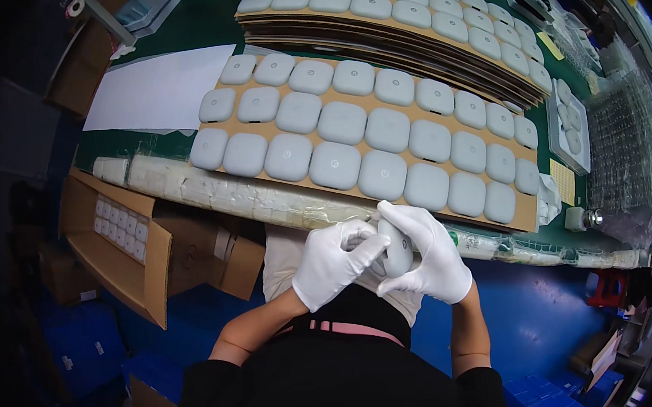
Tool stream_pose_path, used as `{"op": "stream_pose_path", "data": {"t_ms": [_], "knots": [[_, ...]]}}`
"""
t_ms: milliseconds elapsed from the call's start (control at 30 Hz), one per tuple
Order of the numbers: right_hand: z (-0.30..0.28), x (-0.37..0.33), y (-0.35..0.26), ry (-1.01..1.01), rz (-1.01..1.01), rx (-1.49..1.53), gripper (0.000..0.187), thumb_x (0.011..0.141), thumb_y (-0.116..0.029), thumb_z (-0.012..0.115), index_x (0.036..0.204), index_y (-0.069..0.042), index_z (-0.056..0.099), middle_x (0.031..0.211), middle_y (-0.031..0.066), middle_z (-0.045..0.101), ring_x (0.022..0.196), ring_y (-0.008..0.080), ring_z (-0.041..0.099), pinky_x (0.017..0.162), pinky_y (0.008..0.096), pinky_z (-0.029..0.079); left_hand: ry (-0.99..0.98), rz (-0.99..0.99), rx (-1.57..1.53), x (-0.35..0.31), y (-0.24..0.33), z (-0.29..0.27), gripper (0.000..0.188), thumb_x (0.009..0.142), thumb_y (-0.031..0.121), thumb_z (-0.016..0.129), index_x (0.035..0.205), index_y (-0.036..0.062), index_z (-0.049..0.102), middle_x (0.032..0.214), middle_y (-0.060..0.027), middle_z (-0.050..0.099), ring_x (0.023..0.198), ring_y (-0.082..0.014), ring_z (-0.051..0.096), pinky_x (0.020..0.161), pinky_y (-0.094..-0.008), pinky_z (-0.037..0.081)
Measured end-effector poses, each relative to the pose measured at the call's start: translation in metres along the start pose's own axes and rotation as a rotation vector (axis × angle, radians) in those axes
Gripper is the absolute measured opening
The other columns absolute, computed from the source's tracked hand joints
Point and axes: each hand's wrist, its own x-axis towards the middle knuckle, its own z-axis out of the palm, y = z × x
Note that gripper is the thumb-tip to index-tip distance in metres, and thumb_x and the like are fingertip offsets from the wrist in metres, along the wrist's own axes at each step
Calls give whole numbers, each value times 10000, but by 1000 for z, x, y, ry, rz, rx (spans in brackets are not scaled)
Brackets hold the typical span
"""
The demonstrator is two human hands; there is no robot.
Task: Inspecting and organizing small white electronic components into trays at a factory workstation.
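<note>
Both my hands wear white gloves and meet in front of my waist, just off the table's near edge. My right hand (431,252) grips a light grey rounded-square plastic casing (398,250) from its right side, thumb and fingers around the rim. The casing is tilted up on edge. My left hand (336,260) is closed at the casing's left side, fingertips pinched together against it; whether they hold something small is hidden. Just beyond my hands, a cardboard sheet (313,180) carries rows of similar grey casings (335,164).
Behind lies a stack of cardboard sheets (375,50) topped with more casings. White paper (156,90) covers the table's left. Bubble wrap (632,156) and a white tray (569,127) stand at the right. Below left is an open carton (118,239) with white pieces.
</note>
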Motion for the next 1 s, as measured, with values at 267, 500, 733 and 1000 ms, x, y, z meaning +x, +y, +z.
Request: {"op": "stream_pose_path", "data": {"t_ms": [267, 500, 733, 1000], "knots": [[26, -2, 12, 400, 238, 1553, 1194, 645, -781, 664, 1507, -70, 245, 1375, 245, 478, 1250, 390, 523, 1048, 470, 456, 110, 126, -252, 1, -6, 2, 449, 1041, 246, 361, 905, -65, 655, 677, -129, 654, 576, -182, 624, 608, -260, 518], [29, 3, 7, 491, 217, 1846, 1206, 636, -833, 614, 1495, -73, 244, 1298, 198, 532, 1088, 324, 599, 840, 414, 538, 110, 120, -221, -1, -19, 2, 450, 1052, 253, 361, 900, -57, 649, 678, -127, 643, 566, -176, 616, 600, -261, 518], [30, 3, 8, 487, 163, 1812, 1195, 643, -855, 588, 1478, -53, 290, 1283, 196, 545, 1084, 309, 599, 804, 382, 539, 121, 103, -240, -1, -18, 6, 451, 1058, 262, 351, 905, -49, 641, 685, -119, 633, 561, -174, 608, 603, -261, 519], [2, -12, -3, 998, 254, 520, 913, 723, -538, 792, 1395, -10, 472, 1282, 157, 585, 1129, 260, 573, 937, 364, 473, 120, 109, -230, -1, -24, 3, 441, 1058, 266, 354, 923, -41, 641, 692, -116, 631, 564, -174, 596, 620, -261, 512]]}}
